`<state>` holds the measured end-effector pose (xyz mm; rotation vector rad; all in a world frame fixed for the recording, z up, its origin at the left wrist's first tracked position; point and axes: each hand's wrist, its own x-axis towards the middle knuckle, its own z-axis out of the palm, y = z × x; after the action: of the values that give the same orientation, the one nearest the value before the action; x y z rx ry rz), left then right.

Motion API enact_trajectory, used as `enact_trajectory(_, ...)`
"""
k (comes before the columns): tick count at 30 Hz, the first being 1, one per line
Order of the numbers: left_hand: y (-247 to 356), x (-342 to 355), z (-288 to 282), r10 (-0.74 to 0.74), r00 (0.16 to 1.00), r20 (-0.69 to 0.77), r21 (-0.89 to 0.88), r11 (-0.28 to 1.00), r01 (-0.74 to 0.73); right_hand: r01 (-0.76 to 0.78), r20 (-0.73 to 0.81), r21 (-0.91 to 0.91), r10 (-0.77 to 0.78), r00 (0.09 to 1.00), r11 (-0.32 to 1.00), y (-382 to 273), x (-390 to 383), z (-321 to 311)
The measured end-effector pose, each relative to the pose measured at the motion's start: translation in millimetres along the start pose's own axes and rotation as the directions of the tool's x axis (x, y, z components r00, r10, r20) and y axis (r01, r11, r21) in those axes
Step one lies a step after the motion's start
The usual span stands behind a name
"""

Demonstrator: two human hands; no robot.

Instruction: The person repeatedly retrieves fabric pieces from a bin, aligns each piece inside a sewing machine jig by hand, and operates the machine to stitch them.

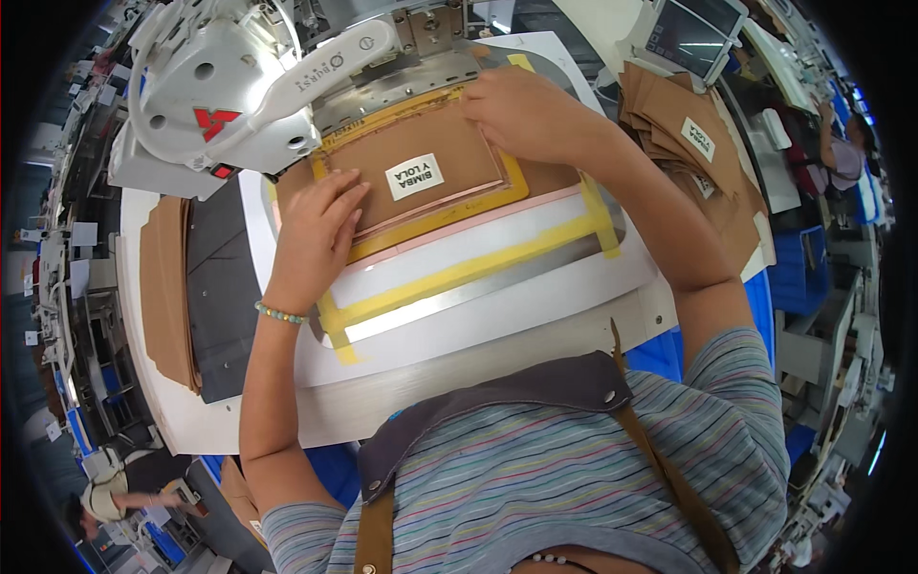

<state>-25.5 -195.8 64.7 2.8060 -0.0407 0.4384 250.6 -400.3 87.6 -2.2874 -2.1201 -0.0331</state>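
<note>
Nearest the viewer: the person's striped shirt [574, 459] with a dark collar and brown apron straps [669, 478]. Both forearms run up from it onto a white table [535, 335].

On the table lies a metal plate [497, 287] edged with yellow tape [449, 277]. A yellow frame [449, 215] sits on the plate, and inside the frame lies a brown panel [430, 158] carrying a white label [414, 177].

Left hand [320, 225]: palm down, flat on the panel's left end, across the frame edge. Fingers extended, slightly spread, pressing; nothing is gripped. A bead bracelet [280, 313] circles the wrist.

Right hand [521, 110]: palm down on the panel's upper right corner. Fingers curled close together, tips on the material at the frame edge; whether they pinch it cannot be told.

Left of the plate: a dark sheet [220, 287], and beside it a stack of brown pieces [170, 287] at the table edge.

Beyond the panel: the white head of a sewing machine [229, 86], overhanging the panel's upper left.

Right of the right forearm: a fanned pile of brown labelled pieces [688, 124]. Behind it, a small screen [693, 33].

Far right: another person [846, 143] at a further bench. Lower left: a further person [105, 497] on the floor area.
</note>
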Motion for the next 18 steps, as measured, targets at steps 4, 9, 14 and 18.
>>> enact_trajectory(4, -12.9, 0.4, 12.0, -0.031, 0.999, 0.037, 0.095, 0.995, 0.027, -0.032, -0.186, -0.003, 0.031, 0.982, 0.999, 13.3, -23.7, 17.4)
enact_trajectory(9, -15.5, -1.6, 20.8, -0.036, 0.998, 0.046, 0.178, 0.984, 0.027, 0.036, -0.21, 0.034, -0.028, 0.977, 0.999, -8.1, -16.4, 42.6)
enact_trajectory(14, -13.3, -3.0, 17.4, -0.055, 0.997, 0.057, 0.182, 0.982, 0.044, -0.087, -0.164, -0.195, 0.055, 0.985, 0.977, -28.5, -15.7, 43.2)
enact_trajectory(18, -12.6, 0.5, 13.5, -0.048, 0.996, 0.071, 0.187, 0.982, 0.034, -0.086, -0.091, -0.194, 0.069, 0.993, 0.977, -32.3, -9.0, 38.0)
